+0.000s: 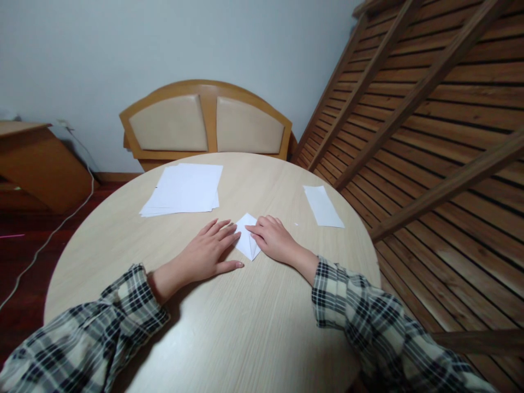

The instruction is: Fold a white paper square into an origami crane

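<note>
Lying spread-fingered, my left grip touches the left edge of a folded white paper on the tabletop. My right grip covers its right side, index finger extended, other fingers curled; whether it pinches the paper, I cannot tell. Beyond my left grip lies a stack of sheets; a paper strip lies farther right.
</note>
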A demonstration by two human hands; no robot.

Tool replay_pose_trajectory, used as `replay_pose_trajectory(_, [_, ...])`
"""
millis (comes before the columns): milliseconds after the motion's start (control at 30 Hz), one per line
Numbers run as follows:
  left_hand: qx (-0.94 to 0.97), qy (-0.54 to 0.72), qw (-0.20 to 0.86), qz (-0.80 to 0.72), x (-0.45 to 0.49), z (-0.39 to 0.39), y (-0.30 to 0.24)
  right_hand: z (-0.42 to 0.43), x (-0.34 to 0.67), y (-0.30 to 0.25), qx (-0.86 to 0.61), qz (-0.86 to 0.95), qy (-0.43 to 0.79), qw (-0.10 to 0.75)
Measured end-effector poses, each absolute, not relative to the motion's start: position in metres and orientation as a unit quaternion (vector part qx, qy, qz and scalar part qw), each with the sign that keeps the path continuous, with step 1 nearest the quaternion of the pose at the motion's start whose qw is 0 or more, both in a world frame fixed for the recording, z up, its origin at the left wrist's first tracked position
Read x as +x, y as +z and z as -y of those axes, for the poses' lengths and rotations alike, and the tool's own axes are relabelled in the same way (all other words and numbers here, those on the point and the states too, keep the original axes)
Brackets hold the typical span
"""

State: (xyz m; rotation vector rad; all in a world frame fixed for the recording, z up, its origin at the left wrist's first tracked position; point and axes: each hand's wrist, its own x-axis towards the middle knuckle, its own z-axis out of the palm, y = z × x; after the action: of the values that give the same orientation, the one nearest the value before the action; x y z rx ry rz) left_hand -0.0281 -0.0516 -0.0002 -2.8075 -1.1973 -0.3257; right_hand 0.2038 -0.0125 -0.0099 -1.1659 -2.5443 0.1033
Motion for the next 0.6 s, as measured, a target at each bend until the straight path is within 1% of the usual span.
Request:
replay_pose_trajectory(300, [-0.912,-0.102,0.038,0.395,-0.024,0.053,0.0,0.013,0.204,-0.009,-0.413,0.894,0.036,0.168])
replay_pose_trajectory(500, [-0.884,-0.151,0.028,0.442,-0.008,0.053,0.002,0.012,0.203,-0.01,-0.417,0.894,0.033,0.164])
replay_pose_trajectory(600, [-0.87,-0.16,0.049,0.465,0.0,0.054,-0.001,0.012,0.204,-0.009,-0.418,0.893,0.034,0.162])
